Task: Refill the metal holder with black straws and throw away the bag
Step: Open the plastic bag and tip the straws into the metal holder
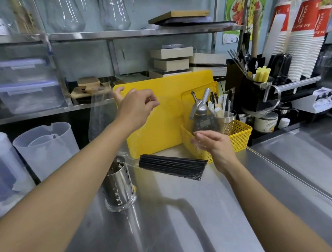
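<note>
Two hands raised over steel counter (188, 213). Metal holder (119, 186) upright at left — empty. Left hand (134, 106) pinches clear bag (103, 119), held aloft. Black straws (172, 166) lie bundled on counter. Right hand (212, 142) pinches bag's other edge — above straws.

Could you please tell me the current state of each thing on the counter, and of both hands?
metal holder: upright, looks empty.
black straws: lying bundled on the counter, out of the bag.
clear plastic bag: held up, emptied.
left hand: raised, pinching the bag.
right hand: pinching the bag's lower edge.
yellow basket: holding utensils.
</note>
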Demonstrator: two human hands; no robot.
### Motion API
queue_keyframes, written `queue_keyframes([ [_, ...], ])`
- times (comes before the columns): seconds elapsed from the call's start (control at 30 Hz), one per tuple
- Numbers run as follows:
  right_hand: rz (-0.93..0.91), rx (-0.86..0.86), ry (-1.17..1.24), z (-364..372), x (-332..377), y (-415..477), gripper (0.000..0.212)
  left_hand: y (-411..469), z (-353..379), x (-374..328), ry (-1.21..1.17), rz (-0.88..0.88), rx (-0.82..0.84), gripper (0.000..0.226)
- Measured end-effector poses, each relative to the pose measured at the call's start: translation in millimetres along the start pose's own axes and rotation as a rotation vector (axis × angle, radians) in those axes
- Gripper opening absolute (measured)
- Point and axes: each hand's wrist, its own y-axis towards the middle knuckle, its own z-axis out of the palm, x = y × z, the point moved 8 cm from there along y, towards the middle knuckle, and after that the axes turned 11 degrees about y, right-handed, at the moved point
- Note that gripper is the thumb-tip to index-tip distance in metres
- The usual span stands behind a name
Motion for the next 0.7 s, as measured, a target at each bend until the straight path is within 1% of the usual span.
queue_keyframes([
  [0.1,-0.025,-0.012,0.068,7,3,1,0.009,-4,-10,3,0.027,0.003,-0.094,0.017],
  [0.13,-0.028,-0.018,0.107,7,4,2,0.007,-7,-14,6,0.063,0.003,-0.144,0.021],
  [0.17,-0.030,-0.024,0.151,8,6,2,0.007,-11,-18,9,0.101,0.001,-0.198,0.029],
  [0.27,-0.051,-0.018,0.217,9,13,5,0.017,-25,-29,25,0.128,-0.051,-0.335,0.058],
  [0.37,-0.069,0.011,0.244,10,18,7,0.018,-42,-34,54,0.076,-0.199,-0.416,0.087],
  [0.47,-0.055,-0.011,0.301,2,18,9,0.021,-59,-31,97,-0.097,-0.434,-0.484,0.104],
  [0.53,-0.022,-0.024,0.337,0,16,9,0.020,-73,-16,130,-0.325,-0.638,-0.455,0.108],
  [0.57,-0.009,-0.027,0.343,-1,14,9,0.019,-79,-2,144,-0.480,-0.726,-0.399,0.109],
  [0.63,0.010,-0.028,0.340,-1,11,9,0.017,-89,29,157,-0.778,-0.833,-0.218,0.110],
  [0.7,0.031,-0.027,0.335,0,8,10,0.019,-100,52,161,-0.932,-0.887,-0.076,0.110],
])
